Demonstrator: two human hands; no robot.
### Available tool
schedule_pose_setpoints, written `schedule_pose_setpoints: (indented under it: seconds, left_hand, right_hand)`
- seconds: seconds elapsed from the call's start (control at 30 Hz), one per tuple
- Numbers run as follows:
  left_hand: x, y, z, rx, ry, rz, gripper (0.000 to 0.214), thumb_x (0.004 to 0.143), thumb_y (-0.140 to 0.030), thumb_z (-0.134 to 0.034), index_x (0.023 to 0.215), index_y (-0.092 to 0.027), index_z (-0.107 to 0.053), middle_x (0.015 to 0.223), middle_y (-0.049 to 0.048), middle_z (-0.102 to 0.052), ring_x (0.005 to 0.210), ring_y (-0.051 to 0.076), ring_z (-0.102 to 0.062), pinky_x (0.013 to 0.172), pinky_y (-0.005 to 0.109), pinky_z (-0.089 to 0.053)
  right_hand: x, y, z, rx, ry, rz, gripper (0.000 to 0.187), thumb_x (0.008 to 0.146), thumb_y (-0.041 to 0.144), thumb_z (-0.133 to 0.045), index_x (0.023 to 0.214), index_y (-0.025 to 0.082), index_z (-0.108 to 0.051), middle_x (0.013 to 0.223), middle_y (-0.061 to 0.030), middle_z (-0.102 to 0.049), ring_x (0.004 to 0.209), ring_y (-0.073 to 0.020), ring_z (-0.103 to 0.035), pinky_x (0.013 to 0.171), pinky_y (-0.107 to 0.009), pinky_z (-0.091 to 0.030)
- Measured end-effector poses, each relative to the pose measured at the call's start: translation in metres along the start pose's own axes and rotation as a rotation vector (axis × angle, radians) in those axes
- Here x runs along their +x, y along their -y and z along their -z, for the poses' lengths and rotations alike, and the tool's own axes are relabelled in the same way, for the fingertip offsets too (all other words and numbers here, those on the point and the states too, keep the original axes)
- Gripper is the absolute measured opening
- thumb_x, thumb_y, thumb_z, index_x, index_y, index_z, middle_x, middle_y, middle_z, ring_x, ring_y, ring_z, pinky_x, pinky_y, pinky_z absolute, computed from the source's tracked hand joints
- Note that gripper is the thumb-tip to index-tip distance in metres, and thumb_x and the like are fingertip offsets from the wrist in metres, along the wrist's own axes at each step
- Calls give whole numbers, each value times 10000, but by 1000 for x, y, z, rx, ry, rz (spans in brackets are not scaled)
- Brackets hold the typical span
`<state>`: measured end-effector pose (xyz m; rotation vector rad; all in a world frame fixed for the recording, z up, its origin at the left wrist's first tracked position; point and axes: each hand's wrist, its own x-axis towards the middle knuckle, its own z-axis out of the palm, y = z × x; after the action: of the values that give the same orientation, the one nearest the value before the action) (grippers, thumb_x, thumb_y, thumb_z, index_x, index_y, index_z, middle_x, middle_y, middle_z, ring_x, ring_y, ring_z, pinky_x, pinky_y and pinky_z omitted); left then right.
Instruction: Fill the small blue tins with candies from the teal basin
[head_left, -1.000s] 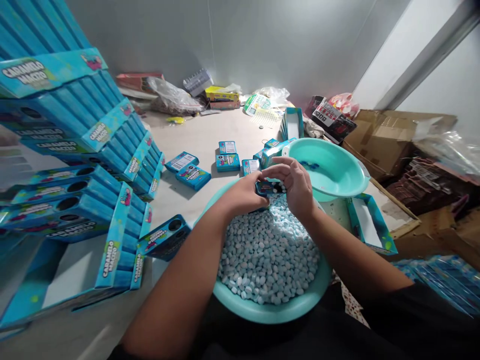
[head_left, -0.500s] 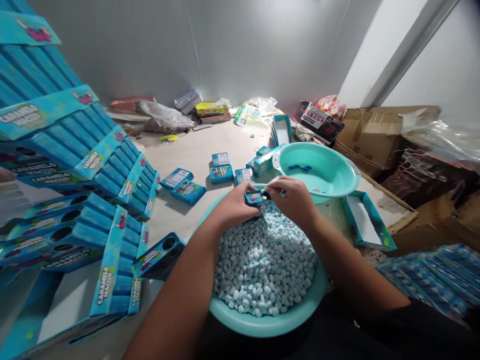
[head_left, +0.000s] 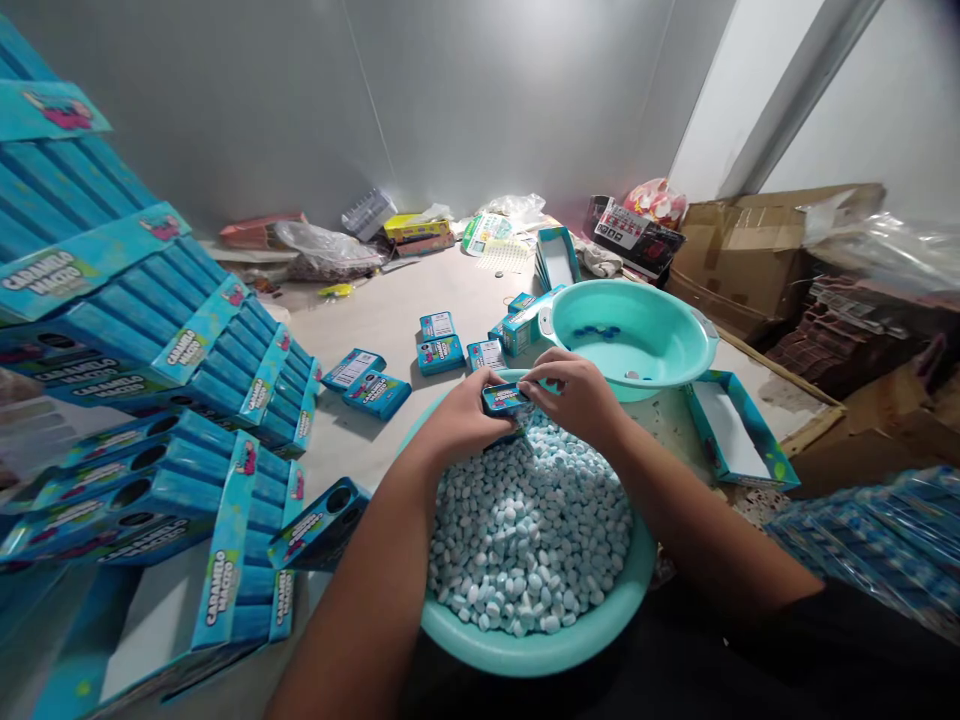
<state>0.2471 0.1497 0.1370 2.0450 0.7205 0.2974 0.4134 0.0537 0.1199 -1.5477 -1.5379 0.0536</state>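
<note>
Over the near basin, my left hand (head_left: 466, 415) is wrapped around a small blue candy box (head_left: 504, 398) with printed lettering. My right hand (head_left: 574, 392) has its thumb and fingertips pinched together at the right end of that box. The fingers partly hide this end. Below both hands, a turquoise basin (head_left: 536, 660) is heaped with pale blue and white candies (head_left: 525, 540). Just beyond my hands, several more blue candy boxes (head_left: 440, 354) lie on the table.
Stacked display cartons (head_left: 187, 345) packed with blue boxes rise at the left. A second turquoise basin (head_left: 671, 345), holding a few dark blue pieces, stands behind my right hand. An open blue tray (head_left: 735, 435) lies at the right, near cardboard boxes (head_left: 739, 250). Plastic bags (head_left: 330, 250) line the back.
My right fingertips have closed in on the right end of the candy box. A white candy seen at that end before is now out of sight. The view has shifted slightly.
</note>
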Motion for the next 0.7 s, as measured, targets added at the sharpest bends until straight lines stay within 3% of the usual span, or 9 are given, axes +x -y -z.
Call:
schedule_pose_setpoints:
  seconds: [0.23,0.47,0.57,0.7]
  left_hand:
    - [0,1,-1,13,-19,18,404,638,-298,-738,978,-215,-536,850,3,-627,757,182,-574,644,286,-422]
    - [2,10,-2,-24,-7,-33,415,650,-304,-746,988,-216,-522,885,11,-639,787,187,-585,673,294,-429]
    - [2,10,-2,-31,-9,-53,400,654,-300,-746,972,-213,-520,896,10,-641,798,184,-586,688,293,-430]
    - [1,8,-2,0,-15,-56,396,654,-305,-746,976,-211,-535,881,6,-642,797,186,-593,676,286,-428]
  right_hand:
    - [1,-4,4,89,13,-134,198,841,328,-674,757,165,-748,788,-68,-668,683,-155,-592,631,-300,-453]
    - [-1,-7,3,290,13,-274,519,915,594,-507,739,177,-760,853,-85,-695,769,-181,-628,700,-320,-465]
    - [-1,-12,2,429,-28,-419,627,890,696,-462,754,162,-760,763,-88,-707,711,-186,-631,653,-315,-460]
    - [-2,-17,1,397,-100,-487,620,869,692,-501,687,147,-733,654,-89,-695,647,-188,-631,649,-317,-462]
